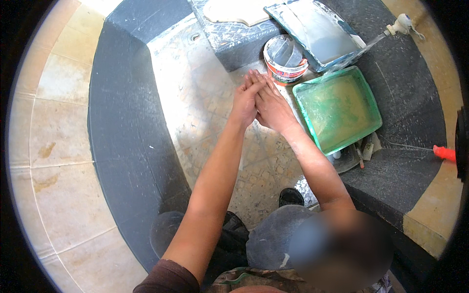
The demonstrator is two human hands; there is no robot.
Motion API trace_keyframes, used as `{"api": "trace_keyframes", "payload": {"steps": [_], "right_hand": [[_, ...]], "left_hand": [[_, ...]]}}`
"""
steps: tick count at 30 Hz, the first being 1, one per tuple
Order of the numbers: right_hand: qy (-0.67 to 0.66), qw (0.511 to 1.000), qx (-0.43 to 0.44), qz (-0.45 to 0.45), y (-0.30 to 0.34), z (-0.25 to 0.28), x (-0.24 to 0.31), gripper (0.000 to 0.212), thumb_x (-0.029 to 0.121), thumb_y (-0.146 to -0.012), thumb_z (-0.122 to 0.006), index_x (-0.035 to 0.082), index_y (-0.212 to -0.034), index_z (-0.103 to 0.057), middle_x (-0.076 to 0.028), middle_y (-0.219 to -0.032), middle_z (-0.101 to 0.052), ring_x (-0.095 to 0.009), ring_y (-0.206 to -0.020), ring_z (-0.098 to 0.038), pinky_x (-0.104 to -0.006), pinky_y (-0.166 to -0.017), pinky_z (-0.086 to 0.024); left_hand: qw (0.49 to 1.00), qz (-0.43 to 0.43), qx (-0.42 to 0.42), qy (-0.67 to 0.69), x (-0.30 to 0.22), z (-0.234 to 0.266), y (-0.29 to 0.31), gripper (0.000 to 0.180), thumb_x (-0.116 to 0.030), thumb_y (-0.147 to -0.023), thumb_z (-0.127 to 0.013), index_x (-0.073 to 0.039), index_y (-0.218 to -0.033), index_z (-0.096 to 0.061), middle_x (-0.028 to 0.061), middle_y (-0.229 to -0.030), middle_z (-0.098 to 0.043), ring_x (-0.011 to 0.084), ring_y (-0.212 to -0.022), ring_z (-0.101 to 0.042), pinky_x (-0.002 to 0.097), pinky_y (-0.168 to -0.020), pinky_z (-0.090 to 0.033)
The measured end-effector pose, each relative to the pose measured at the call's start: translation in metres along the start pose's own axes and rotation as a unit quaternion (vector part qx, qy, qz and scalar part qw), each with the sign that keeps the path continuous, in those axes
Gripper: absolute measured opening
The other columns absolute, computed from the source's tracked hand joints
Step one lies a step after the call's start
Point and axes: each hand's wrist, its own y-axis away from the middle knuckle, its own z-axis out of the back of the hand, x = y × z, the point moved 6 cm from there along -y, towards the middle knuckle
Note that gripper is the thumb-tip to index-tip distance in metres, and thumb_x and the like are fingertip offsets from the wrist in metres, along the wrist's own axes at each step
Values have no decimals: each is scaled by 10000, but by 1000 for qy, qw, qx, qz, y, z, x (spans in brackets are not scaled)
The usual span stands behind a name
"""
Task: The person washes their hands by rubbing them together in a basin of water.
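- Speckled, worn cloth is seen on the near trouser leg (276, 234), with a dark sandal (291, 197) beyond it on the patterned, glossy floor (264, 190).
- The left hand (244, 103) and right hand (274, 106) are pressed together at mid-scene, fingers extended rather than curled; whether anything small is trapped between the palms cannot be told.
- Even contact would probably be best gained with palms flat, wrists loose and elbows clear of the right-hand containers.
- Right of the hands, the green tray (348, 138) is placed: rectangular, apparently plastic, its inside clouded yellowish.
- Just beyond the fingertips, the round bucket (288, 75) is crusted with whitish residue.
- Farther right, the dark rectangular tub (342, 59) is filled with milky grey, its rim smeared white.
- At far right, a pale tap (400, 24) is mounted.
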Motion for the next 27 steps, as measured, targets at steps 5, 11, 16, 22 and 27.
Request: {"api": "trace_keyframes", "payload": {"steps": [5, 11, 16, 22, 27], "right_hand": [[-58, 998, 7, -12, 15, -16, -24, 698, 130, -830, -655, -40, -1483, -478, -224, -1557, -460, -299, -1520, -345, -431, -1286, -220], [-209, 975, -66, -42, 23, 40, -37, 427, 182, -795, -717, -12, -1174, -681, -281, -1271, -644, -391, -1243, -613, -455, -1074, -494], [-25, 803, 293, -518, 174, 65, -119, 294, 151, -873, -628, -4, -1105, -721, -248, -1098, -727, -415, -1022, -716, -498, -895, -572], [-5, 719, 216, -661, 376, -13, -198, 485, 305, -934, -625, 115, -1380, -609, -273, -1333, -627, -449, -1236, -607, -508, -1038, -503], [-105, 817, 86, -560, 377, -66, -157, 604, 472, -871, -710, 136, -1366, -624, -199, -1333, -660, -396, -1215, -629, -460, -980, -517]], "left_hand": [[996, -18, -56, -73, 9, -8, -14, 349, -272, -1020, -652, -5, -1241, -617, 133, -1234, -673, 213, -1129, -640, 378, -953, -529], [957, 132, 39, -254, -10, -2, -25, 760, -622, -966, -631, -29, -1424, -509, 123, -1346, -633, 222, -1224, -590, 366, -1076, -434], [838, 87, 73, -534, -95, -35, 22, 678, -527, -1005, -619, -13, -1440, -539, 145, -1353, -643, 240, -1221, -627, 351, -1066, -447], [859, 66, 52, -505, -156, -35, 86, 561, -456, -1033, -594, -39, -1408, -587, 139, -1328, -660, 237, -1198, -646, 354, -1049, -463], [885, 33, 13, -465, -170, -3, 112, 493, -377, -1008, -662, -36, -1362, -626, 114, -1176, -713, 183, -1099, -668, 327, -977, -491]]}}
